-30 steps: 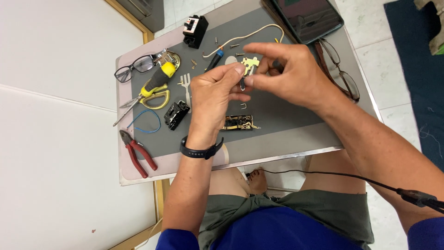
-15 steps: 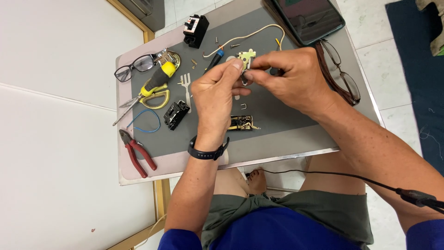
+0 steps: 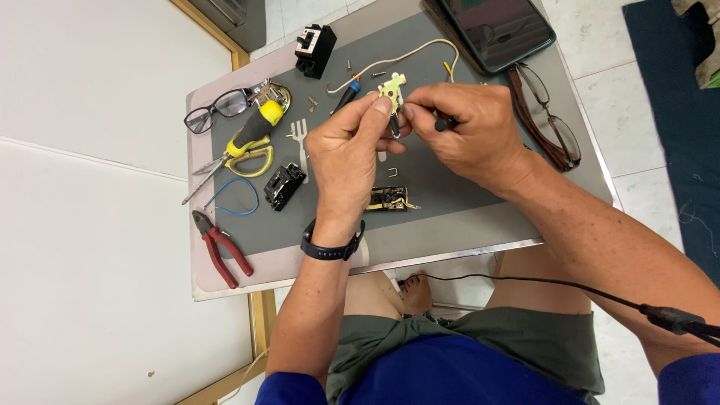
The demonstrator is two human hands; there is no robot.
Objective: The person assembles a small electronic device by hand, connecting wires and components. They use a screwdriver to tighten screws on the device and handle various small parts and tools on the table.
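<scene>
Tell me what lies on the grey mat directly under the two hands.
Below the left hand and right hand, a brass-and-black part and a small staple-shaped clip lie on the grey mat. Whatever sits beneath the palms is covered.

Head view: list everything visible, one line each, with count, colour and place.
brass part: one, yellowish, pinched between both hands
mat: one, grey, on the table
pliers: one, red-handled, left near edge
screwdriver: one, yellow-black, left
black blocks: two, far edge and centre-left
glasses: two pairs, black left, brown right
phone: one, dark, far right
blue wire loop: one, left
left hand: fingers closed on brass part, black wristband
right hand: holds a dark tool
</scene>
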